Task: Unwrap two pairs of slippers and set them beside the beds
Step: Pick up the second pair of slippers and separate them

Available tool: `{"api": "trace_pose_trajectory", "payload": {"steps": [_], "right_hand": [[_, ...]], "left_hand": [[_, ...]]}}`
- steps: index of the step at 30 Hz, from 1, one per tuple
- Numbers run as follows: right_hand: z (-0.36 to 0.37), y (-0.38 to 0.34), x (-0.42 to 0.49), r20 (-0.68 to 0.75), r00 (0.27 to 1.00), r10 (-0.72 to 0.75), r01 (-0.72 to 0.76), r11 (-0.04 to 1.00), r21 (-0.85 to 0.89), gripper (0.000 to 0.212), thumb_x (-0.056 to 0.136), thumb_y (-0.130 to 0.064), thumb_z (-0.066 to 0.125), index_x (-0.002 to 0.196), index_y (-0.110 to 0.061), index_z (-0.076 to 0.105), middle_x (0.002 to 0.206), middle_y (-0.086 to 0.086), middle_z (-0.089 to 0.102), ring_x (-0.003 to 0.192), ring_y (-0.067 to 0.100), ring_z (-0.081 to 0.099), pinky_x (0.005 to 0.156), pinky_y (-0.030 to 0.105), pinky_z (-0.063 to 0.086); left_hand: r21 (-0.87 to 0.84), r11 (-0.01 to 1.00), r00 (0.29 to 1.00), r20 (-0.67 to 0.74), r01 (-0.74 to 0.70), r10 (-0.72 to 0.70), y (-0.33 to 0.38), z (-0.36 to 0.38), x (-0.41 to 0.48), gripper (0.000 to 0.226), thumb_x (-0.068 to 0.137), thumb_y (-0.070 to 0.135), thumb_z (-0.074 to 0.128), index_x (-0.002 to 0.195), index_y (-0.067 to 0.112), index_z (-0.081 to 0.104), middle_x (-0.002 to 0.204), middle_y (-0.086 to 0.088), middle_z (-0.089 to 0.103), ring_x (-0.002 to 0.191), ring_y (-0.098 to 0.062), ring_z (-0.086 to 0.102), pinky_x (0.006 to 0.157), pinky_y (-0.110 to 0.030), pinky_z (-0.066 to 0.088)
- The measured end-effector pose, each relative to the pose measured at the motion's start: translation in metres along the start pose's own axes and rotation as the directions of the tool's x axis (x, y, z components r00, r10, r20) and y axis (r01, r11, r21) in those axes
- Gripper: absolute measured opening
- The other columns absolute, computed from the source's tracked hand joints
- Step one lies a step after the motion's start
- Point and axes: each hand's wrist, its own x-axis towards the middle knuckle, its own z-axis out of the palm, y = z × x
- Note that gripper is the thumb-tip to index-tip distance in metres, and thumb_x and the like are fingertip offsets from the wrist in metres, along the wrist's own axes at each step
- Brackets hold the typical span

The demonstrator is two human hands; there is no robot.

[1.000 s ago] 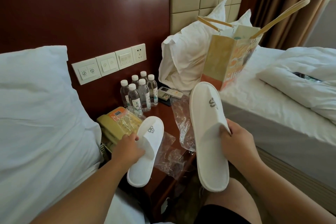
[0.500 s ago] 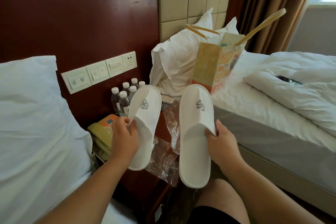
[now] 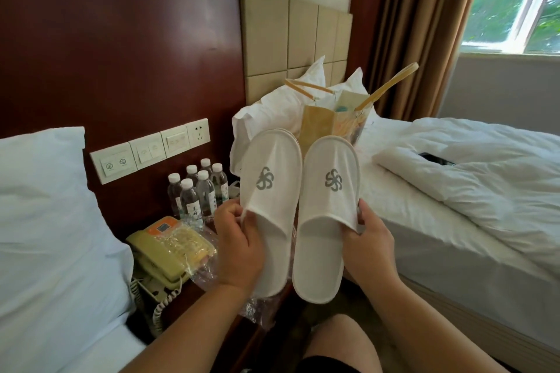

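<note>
A hotel room: two white beds flank a dark counter [image 3: 212,306] carrying water bottles [image 3: 198,191], a phone [image 3: 160,254] and crumpled plastic wrap [image 3: 209,269]. Since a second ago both slippers have been raised and brought side by side. The left hand [image 3: 239,248] pinches the left slipper [image 3: 271,191], the right hand [image 3: 368,247] the right slipper [image 3: 327,206]; this pair looks ready to set down. The floor and any second pair are hidden.

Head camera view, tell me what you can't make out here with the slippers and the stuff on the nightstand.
- Second pair of slippers: not seen anywhere in the head view.
- Nightstand top: mostly covered by the phone, plastic wrap and both hands.
- Water bottles: label text too small to read.
- Paper bag: lower part hidden behind the left slipper and right slipper.
- Floor beside the beds: blocked by the arms and knee.
</note>
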Motion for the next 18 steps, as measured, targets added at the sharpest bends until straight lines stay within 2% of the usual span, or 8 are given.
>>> {"api": "trace_pose_trajectory", "payload": {"steps": [3, 6, 9, 12, 14, 16, 18], "right_hand": [[-0.011, -0.004, -0.006, -0.013, 1.000, -0.017, 0.017, 0.999, 0.032, 0.046, 0.100, -0.022, 0.060, 0.138, -0.048, 0.056, 0.118, -0.022, 0.066, 0.106, 0.002, 0.062, 0.084, 0.025, 0.056], [-0.021, -0.007, -0.012, -0.028, 0.999, -0.034, 0.036, 0.998, 0.048, 0.046, 0.099, -0.020, 0.061, 0.134, -0.049, 0.058, 0.111, -0.023, 0.068, 0.101, -0.001, 0.064, 0.085, 0.026, 0.058], [-0.031, -0.007, -0.015, -0.043, 0.999, -0.022, 0.025, 0.998, 0.063, 0.052, 0.099, -0.019, 0.062, 0.146, -0.040, 0.052, 0.126, -0.013, 0.066, 0.111, 0.010, 0.064, 0.096, 0.036, 0.058], [-0.041, -0.007, -0.017, -0.060, 0.998, -0.023, 0.029, 0.995, 0.099, 0.055, 0.099, -0.019, 0.062, 0.150, -0.037, 0.050, 0.128, -0.011, 0.066, 0.111, 0.010, 0.064, 0.085, 0.021, 0.055], [-0.049, -0.008, -0.019, -0.069, 0.997, -0.030, 0.037, 0.994, 0.103, 0.054, 0.100, -0.018, 0.061, 0.149, -0.037, 0.050, 0.124, -0.010, 0.068, 0.106, 0.007, 0.065, 0.073, 0.013, 0.052], [-0.062, -0.012, -0.022, -0.093, 0.995, -0.027, 0.037, 0.993, 0.111, 0.054, 0.099, -0.015, 0.058, 0.147, -0.039, 0.051, 0.114, -0.012, 0.069, 0.093, 0.002, 0.066, 0.060, 0.011, 0.052], [-0.082, -0.017, -0.023, -0.126, 0.992, -0.010, 0.026, 0.992, 0.123, 0.055, 0.096, -0.009, 0.054, 0.144, -0.037, 0.055, 0.108, -0.014, 0.068, 0.089, 0.004, 0.066, 0.058, 0.015, 0.051]], "left_hand": [[-0.027, 0.999, 1.000, -0.001, -0.022, 0.021, 0.014, 0.009, -0.006, 0.017, 0.096, 0.047, 0.041, 0.102, 0.030, 0.039, 0.113, 0.002, 0.044, 0.104, 0.005, 0.047, 0.082, -0.002, 0.039], [-0.023, 0.998, 0.998, -0.025, -0.066, 0.066, 0.025, 0.016, -0.011, 0.016, 0.096, 0.036, 0.045, 0.102, 0.021, 0.043, 0.113, -0.001, 0.043, 0.105, 0.009, 0.044, 0.086, -0.001, 0.035], [-0.019, 0.997, 0.997, -0.023, -0.071, 0.071, 0.034, 0.020, -0.014, 0.008, 0.097, 0.019, 0.051, 0.101, 0.019, 0.043, 0.111, 0.001, 0.042, 0.104, 0.011, 0.042, 0.088, -0.001, 0.034], [-0.018, 0.995, 0.995, -0.036, -0.098, 0.097, 0.045, 0.023, -0.016, 0.021, 0.097, 0.010, 0.053, 0.099, 0.028, 0.041, 0.109, 0.004, 0.042, 0.104, 0.010, 0.043, 0.089, -0.003, 0.034], [-0.037, 0.994, 0.995, -0.035, -0.099, 0.098, 0.054, 0.026, -0.018, 0.030, 0.097, 0.012, 0.053, 0.096, 0.038, 0.039, 0.111, 0.004, 0.042, 0.105, 0.004, 0.045, 0.092, -0.011, 0.037], [-0.062, 0.996, 0.998, -0.020, -0.063, 0.062, 0.065, 0.031, -0.018, 0.034, 0.098, 0.014, 0.053, 0.091, 0.043, 0.038, 0.112, 0.004, 0.043, 0.106, -0.009, 0.048, 0.094, -0.023, 0.042], [-0.094, 0.996, 1.000, 0.013, -0.010, 0.011, 0.079, 0.040, -0.016, 0.029, 0.099, 0.018, 0.053, 0.093, 0.042, 0.038, 0.115, -0.001, 0.045, 0.106, -0.020, 0.050, 0.094, -0.036, 0.046]]}}
